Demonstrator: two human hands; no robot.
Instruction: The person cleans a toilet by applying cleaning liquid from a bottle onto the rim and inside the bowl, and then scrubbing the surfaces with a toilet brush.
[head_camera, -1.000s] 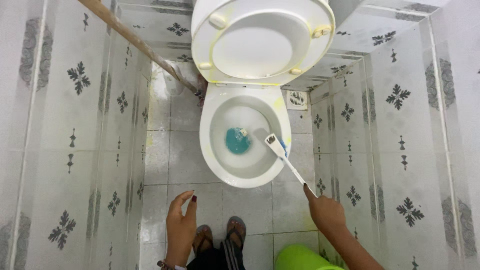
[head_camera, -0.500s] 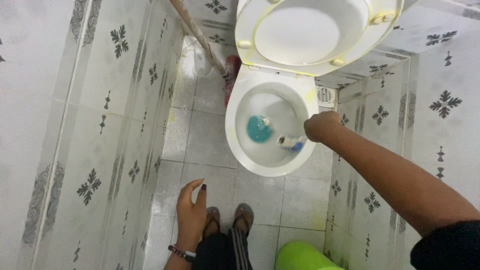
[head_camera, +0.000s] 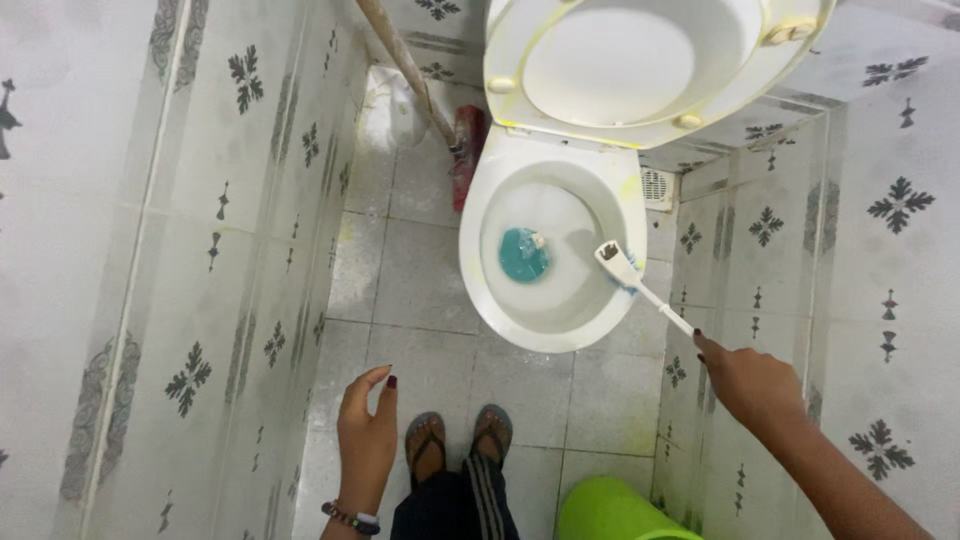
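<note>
The left hand (head_camera: 365, 440) hung open and empty beside the sandalled feet (head_camera: 458, 440), while the right hand (head_camera: 748, 385) gripped the toilet brush (head_camera: 640, 285) by its handle end. The brush slanted up and leftward from that hand, its head resting on the near right rim of the toilet bowl (head_camera: 500, 310), beside blue water (head_camera: 523, 254)

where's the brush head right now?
Head view: the brush head lies against the right inner wall of the toilet bowl, right of the blue water, on the handle held by the right hand.

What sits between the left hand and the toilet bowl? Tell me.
Only bare grey floor tile lies between the open left hand and the toilet bowl, as the head view shows. The sandalled feet are beside the hand, not between.
</note>
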